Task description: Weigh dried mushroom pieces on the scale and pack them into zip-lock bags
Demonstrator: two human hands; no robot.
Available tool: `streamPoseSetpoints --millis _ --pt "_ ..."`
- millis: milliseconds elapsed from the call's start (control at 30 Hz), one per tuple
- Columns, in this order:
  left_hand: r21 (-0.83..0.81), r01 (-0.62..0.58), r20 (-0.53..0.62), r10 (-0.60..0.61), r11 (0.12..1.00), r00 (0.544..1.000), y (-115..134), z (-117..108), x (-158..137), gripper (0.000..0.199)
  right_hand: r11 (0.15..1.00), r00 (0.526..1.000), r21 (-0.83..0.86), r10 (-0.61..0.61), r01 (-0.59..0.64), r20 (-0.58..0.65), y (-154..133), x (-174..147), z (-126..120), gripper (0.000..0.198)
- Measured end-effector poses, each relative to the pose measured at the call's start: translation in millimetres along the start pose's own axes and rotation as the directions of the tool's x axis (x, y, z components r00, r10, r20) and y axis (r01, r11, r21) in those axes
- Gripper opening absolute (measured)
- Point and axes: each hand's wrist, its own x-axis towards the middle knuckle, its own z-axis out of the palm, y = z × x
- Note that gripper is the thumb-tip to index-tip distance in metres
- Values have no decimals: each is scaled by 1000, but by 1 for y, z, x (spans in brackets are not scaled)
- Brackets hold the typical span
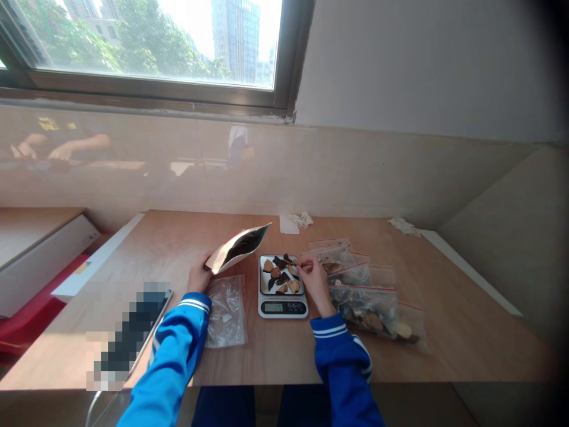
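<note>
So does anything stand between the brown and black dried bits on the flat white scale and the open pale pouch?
Nothing visible. The brown and black dried bits lie mostly uncovered on the flat white scale. The left hand holds the open pale pouch left of it; the right hand is opposite, not between.

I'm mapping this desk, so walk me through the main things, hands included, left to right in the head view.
Blurred-out device → left hand → flat clear bag → digital scale → right hand → large filled zip bag.
</note>
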Motion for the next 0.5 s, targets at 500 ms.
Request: streamPoseSetpoints --millis 500 --pt "-79 -40 -11 40 996 999 1 1 -3 43 823 848 449 -481 349 223 -129 -25 -57 24"
